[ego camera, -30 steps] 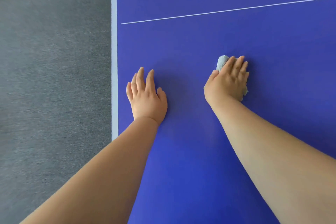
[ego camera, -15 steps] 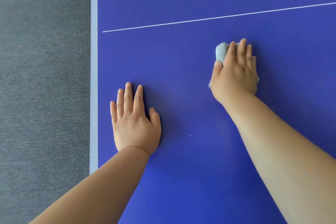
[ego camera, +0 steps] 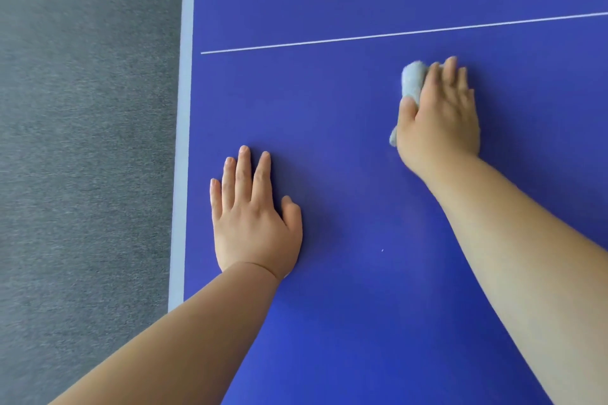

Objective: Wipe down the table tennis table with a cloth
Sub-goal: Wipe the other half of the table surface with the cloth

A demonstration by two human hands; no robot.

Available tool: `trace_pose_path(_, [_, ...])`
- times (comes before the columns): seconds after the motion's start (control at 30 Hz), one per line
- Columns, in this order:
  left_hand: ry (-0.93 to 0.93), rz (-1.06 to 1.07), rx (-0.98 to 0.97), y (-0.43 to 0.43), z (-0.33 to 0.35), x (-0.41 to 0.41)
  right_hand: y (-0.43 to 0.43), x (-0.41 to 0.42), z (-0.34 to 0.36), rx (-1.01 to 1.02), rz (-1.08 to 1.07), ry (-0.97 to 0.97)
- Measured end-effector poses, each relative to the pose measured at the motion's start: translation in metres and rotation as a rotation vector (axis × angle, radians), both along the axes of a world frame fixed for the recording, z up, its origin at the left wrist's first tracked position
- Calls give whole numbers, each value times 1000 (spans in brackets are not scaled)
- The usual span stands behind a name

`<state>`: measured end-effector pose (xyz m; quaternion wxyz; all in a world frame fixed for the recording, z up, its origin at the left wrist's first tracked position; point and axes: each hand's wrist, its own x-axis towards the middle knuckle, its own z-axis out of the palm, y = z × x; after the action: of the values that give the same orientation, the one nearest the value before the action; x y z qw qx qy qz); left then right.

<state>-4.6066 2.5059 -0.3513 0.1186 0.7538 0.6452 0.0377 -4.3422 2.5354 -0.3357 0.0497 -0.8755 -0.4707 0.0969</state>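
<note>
So the cloth is a pale grey-blue bundle, all bunched up into a sort of roll, sitting on the blue counter over on the right side. Its long axis runs pretty much away from the person. The far end pokes out past the fingertips and leans a touch to the right, and the near end peeks out by the heel of the palm. Most of the middle is hidden, and the far end is a bit blurry.

The right hand is lying flat on top of it, palm down. The fingers are stretched out straight and close together, pressing it onto the surface rather than curling around it. The thumb sits along the cloth's left edge.

Just beyond the cloth there's a thin white line crossing the counter, close to it but not touching.

The left hand is well apart from the cloth, nearer the person and to the left. It's spread flat on the bare counter with straight fingers pointing away, thumb angled out a bit, holding nothing. There's a tiny white speck on the surface between the two forearms.

Left of that hand is the counter's pale edge stripe, then grey carpet down on the floor.
</note>
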Motion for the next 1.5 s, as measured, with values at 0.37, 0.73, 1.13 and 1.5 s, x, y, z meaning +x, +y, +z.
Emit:
trace_pose_path(0.37, [-21, 22, 22, 1, 0, 1, 10, -40, -5, 30, 876, 55])
trace_pose_path(0.73, [-17, 14, 19, 2, 1, 0, 61, -94, 1, 60, 699, 42])
trace_pose_path(1.13, [3, 19, 5, 3, -1, 0, 60, -4, -2, 69, 353, -13])
trace_pose_path(1.5, [-1, 25, -1, 2, 0, 0, -22, 38, -7, 72, 592, 113])
